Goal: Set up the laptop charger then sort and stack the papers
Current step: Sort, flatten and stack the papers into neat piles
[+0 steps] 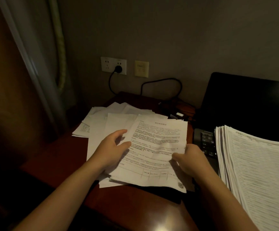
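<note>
A printed sheet [158, 139] tops a loose heap of papers [105, 120] spread over the dark red desk [60, 155]. My left hand [113, 147] holds the sheet's left edge, thumb on top. My right hand [188, 157] pinches its right edge, creasing the paper. A thick stack of printed papers [255, 172] lies on the open black laptop [245, 104], covering most of its keyboard [205, 142]. The charger's black plug [118, 69] sits in the white wall socket [113, 65]. Its cable [162, 80] loops along the wall to the charger brick [177, 115] beside the laptop.
A yellowish wall plate [141, 68] is right of the socket. A curtain [35, 64] hangs at the left, by the desk's left edge. The desk's front edge [152, 219] curves just below my arms. The room is dim.
</note>
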Available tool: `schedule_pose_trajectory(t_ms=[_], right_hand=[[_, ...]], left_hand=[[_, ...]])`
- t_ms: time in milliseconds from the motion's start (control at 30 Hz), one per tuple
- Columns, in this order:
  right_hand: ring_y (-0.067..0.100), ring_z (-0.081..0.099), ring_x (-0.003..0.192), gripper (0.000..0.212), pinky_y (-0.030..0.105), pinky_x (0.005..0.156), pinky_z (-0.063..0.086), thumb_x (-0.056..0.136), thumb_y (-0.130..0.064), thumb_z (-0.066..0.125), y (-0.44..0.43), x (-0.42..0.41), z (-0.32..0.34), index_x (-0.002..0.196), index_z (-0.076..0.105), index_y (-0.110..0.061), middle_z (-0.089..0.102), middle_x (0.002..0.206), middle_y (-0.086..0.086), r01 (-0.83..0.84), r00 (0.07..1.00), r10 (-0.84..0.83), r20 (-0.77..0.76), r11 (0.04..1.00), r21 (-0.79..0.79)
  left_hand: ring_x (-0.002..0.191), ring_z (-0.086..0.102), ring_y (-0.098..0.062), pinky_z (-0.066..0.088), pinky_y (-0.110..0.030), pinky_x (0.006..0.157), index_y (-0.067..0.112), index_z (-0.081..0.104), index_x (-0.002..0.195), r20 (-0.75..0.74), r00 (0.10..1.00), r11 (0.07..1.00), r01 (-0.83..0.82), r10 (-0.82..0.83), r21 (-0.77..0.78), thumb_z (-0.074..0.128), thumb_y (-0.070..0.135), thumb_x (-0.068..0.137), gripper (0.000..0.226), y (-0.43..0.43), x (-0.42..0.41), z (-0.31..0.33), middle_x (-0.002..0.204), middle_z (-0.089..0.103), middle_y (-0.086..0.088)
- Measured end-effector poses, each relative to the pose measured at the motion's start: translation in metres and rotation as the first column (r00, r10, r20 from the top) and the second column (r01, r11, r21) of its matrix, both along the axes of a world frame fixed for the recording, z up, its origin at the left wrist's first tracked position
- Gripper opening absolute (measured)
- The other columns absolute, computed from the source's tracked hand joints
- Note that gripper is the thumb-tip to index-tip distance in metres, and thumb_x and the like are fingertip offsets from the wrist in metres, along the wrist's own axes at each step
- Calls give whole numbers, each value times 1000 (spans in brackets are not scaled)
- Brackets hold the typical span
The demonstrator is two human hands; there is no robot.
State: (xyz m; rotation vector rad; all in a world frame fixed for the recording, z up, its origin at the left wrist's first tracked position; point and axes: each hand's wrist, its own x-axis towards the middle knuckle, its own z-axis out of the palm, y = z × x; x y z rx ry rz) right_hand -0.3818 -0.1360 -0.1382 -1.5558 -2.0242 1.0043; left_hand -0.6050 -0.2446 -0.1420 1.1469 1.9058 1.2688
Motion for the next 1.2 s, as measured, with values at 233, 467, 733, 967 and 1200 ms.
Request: schedule_pose_trajectory(t_ms=[233, 467, 733, 967, 1200], right_hand=[[8, 63, 82, 5, 19, 57, 48, 97, -18, 62, -7, -7, 8, 102, 61, -19, 67, 103, -4, 44, 991, -26, -128, 989, 138], [10, 72, 82, 4, 29, 63, 60, 101, -25, 56, -27, 1, 45, 100, 59, -22, 71, 89, -4, 50, 859, 96, -502, 962, 270], [3, 67, 91, 26, 21, 68, 55, 107, -16, 42, -31, -9, 80, 104, 65, -29, 70, 97, -7, 49, 770, 216, -600, 918, 394], [12, 68, 107, 19, 45, 89, 59, 99, -20, 57, -33, -16, 51, 117, 56, -25, 69, 112, -10, 47, 685, 126, -718, 975, 216], [7, 67, 103, 31, 29, 77, 59, 101, 0, 48, -31, -20, 53, 119, 51, -26, 66, 113, -6, 51, 652, 131, -747, 975, 216]], left_hand=[[136, 42, -8, 44, -23, 101, 31, 32, 155, -146, 988, 998, 44, -51, -52, 65, 29, 97, 66, -5, -2, 1, 153, 43, 6], [98, 70, -13, 58, -32, 79, 35, 53, 122, 240, 970, 992, -57, 29, 114, 63, 37, 97, 27, 6, -11, 47, 113, 71, 8], [98, 70, -15, 60, -36, 75, 27, 58, 117, 270, 962, 889, -153, 35, 432, 63, 26, 97, 20, 5, -3, 96, 108, 71, 3], [92, 72, -6, 58, -18, 64, 26, 61, 117, 258, 966, 882, -103, -21, 459, 64, 27, 96, 21, -4, 2, 72, 101, 75, 11], [94, 70, -3, 57, -18, 65, 35, 59, 121, 245, 969, 884, -112, -3, 454, 60, 28, 98, 24, -6, 9, 66, 105, 72, 13]])
